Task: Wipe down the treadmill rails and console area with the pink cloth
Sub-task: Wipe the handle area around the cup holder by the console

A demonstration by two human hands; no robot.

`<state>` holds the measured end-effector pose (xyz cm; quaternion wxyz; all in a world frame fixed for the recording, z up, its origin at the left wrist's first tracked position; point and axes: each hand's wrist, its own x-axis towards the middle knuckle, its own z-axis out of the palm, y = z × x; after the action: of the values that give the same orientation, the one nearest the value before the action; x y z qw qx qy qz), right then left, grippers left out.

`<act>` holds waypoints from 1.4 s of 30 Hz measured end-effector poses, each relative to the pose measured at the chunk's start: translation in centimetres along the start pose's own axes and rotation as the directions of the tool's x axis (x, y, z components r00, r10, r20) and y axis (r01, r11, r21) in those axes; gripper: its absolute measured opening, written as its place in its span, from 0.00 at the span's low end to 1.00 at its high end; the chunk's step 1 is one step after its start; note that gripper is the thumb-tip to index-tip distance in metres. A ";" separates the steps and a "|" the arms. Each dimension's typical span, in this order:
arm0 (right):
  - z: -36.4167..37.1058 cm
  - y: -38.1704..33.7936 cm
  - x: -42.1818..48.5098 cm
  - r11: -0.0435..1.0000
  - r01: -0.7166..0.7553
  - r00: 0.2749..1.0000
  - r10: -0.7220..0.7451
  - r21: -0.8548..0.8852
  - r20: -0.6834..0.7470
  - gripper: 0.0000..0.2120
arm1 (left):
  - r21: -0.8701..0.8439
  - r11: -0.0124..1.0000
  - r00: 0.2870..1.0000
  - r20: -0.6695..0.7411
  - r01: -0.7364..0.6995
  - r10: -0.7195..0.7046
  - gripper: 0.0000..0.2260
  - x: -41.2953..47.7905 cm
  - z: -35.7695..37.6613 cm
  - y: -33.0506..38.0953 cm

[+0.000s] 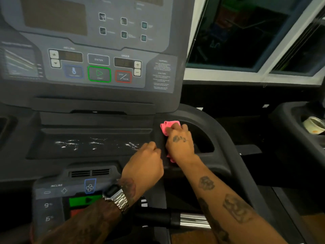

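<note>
While my right hand (180, 145) bears down on the treadmill's dash, its fingers are curled over the pink cloth (169, 125) and hold it bunched against the black plastic. One pink fold sticks out just past my fingertips and a smaller scrap shows under the heel of my palm. The cloth sits on the ridge between the flat tray (52, 147) off my left knuckles and the cup-holder recess (204, 140) just right of the same hand.

My left hand (146, 161) lies close beside the right without touching the cloth. Its fingers are tucked under into a narrow fist with nothing showing in it, and the knuckles rest on the tray's near right corner. Pale wet-looking smears run across the tray, away to the left of that fist. A metal-band watch (116, 198) sits on my left wrist, above the small lower control panel (52, 199).

Well beyond both sets of fingers stands the console (98, 50), its green start key and red stop key a little blurred. The dark curved rail (228, 138) sweeps round to the right of my right hand. A chrome handlebar grip (191, 220) lies beneath my right forearm. Far off to the right, a neighbouring machine's holder has a pale container (314, 125) in it.
</note>
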<state>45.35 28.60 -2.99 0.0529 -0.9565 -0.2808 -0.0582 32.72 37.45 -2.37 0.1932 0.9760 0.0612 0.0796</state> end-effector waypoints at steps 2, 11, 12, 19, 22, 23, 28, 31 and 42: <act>0.5 0.7 2.2 0.999 0.037 0.999 -0.037 -0.023 -0.027 0.21 | -0.001 1.000 1.000 0.013 0.007 -0.007 0.18 0.1 0.3 -0.1; 1.5 2.5 8.1 0.999 0.045 0.995 -0.042 -0.024 0.087 0.31 | -0.038 0.997 0.997 0.013 0.072 -0.072 0.14 0.0 0.0 0.3; 1.3 2.4 8.1 0.999 0.040 0.995 -0.039 0.000 0.086 0.28 | -0.036 0.997 0.997 0.011 0.071 -0.071 0.14 0.0 -0.3 0.6; 0.2 3.1 3.9 0.966 -0.002 0.977 -0.053 0.258 0.205 0.25 | -0.005 0.998 0.998 0.020 0.062 -0.062 0.16 0.0 0.1 0.3; -0.1 4.0 -0.9 0.940 0.010 0.969 -0.093 0.340 0.229 0.22 | 0.010 0.999 0.999 0.010 0.046 -0.046 0.21 0.1 0.5 0.0; -0.5 4.5 -2.6 0.945 0.067 0.973 -0.133 0.321 0.189 0.17 | 0.009 0.999 0.999 0.008 0.039 -0.039 0.22 0.1 0.6 0.1; -3.9 5.9 -8.9 0.863 0.359 0.876 -0.443 0.355 0.190 0.22 | -0.012 0.999 0.999 -0.015 0.051 -0.051 0.20 0.2 0.5 0.2; -3.3 6.6 -11.3 0.804 0.410 0.772 -0.558 0.431 0.305 0.20 | -0.015 0.999 0.998 -0.026 0.049 -0.049 0.16 -0.1 0.5 0.2; -5.7 6.5 -2.4 0.618 0.072 0.995 0.013 0.783 -0.102 0.21 | -0.024 0.995 0.994 -0.028 0.101 -0.101 0.17 -0.2 0.5 0.4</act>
<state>46.40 21.09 1.82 0.4782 -0.8285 -0.2906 0.0228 32.68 36.91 -2.68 0.2068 0.9682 0.1124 0.0849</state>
